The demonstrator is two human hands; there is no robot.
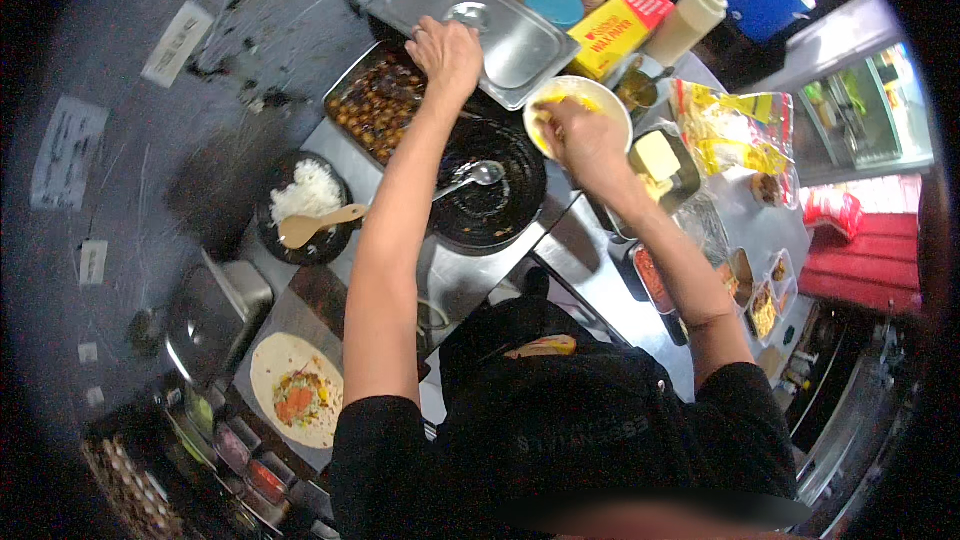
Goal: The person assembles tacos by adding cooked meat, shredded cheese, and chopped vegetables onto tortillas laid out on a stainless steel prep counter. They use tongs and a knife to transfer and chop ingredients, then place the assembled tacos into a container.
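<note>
Well, steel counter (465, 275) (grey wall (130, 150) leftward).

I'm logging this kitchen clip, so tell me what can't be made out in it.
All in the head view:
- Whatever the right hand may hold in the white bowl: blurred, and covered by the hand itself.
- Any grip of the left hand on the steel lid: hidden by the hand's back.
- Spoon: handle's end hidden by the left forearm.
- White labels: writing too small and blurred.
</note>
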